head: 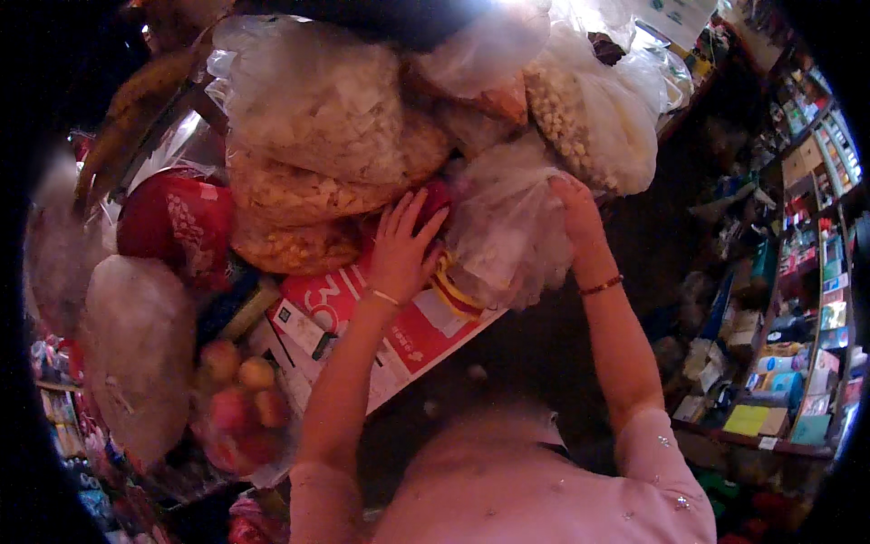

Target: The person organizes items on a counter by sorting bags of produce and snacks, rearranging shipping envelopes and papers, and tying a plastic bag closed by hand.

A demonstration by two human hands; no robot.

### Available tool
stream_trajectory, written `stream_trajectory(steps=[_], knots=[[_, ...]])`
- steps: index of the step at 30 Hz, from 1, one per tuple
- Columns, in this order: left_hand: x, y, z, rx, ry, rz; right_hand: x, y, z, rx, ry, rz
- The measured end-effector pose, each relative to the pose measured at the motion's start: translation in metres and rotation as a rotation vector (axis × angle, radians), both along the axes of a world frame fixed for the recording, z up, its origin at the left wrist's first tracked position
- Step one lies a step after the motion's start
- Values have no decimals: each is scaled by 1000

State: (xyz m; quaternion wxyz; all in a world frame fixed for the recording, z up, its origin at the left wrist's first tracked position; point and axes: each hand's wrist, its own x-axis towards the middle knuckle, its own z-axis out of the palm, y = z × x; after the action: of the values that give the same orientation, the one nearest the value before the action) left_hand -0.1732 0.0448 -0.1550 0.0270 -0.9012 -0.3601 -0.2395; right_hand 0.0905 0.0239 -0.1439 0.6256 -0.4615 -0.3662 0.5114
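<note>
My left hand (401, 255) lies palm down with its fingers spread, over a dark red item (435, 200) beside a large clear plastic bag of yellowish snack pieces (306, 183). What is under the palm is hidden. My right hand (578, 207) pinches the edge of a crumpled, thin clear plastic bag (503, 231); its fingertips are partly covered by the film. Between the hands, yellow and red looped bands (455, 289) stick out below this bag. A red printed cardboard box (435, 333) bearing writing lies under the left hand and the bags.
A bag of small pale round pieces (561, 115) stands at the back right. To the left are a red bag (177, 221), a full cloudy plastic bag (139, 353) and a bag of reddish-yellow fruit (245, 408). Shelves of boxed goods (795, 360) line the right side.
</note>
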Motion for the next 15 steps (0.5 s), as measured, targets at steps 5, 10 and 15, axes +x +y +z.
stream_trajectory(steps=[5, 10, 15], knots=[[-20, 34, -47, -288, -46, 68, 19, -13, 34, 20, 453, 146], [-45, 15, -63, -216, 262, 204, 57, -40, 63, 43, 422, 137], [-74, 0, -52, -289, -222, -80, 5, -51, 101, 265, 254, 108]])
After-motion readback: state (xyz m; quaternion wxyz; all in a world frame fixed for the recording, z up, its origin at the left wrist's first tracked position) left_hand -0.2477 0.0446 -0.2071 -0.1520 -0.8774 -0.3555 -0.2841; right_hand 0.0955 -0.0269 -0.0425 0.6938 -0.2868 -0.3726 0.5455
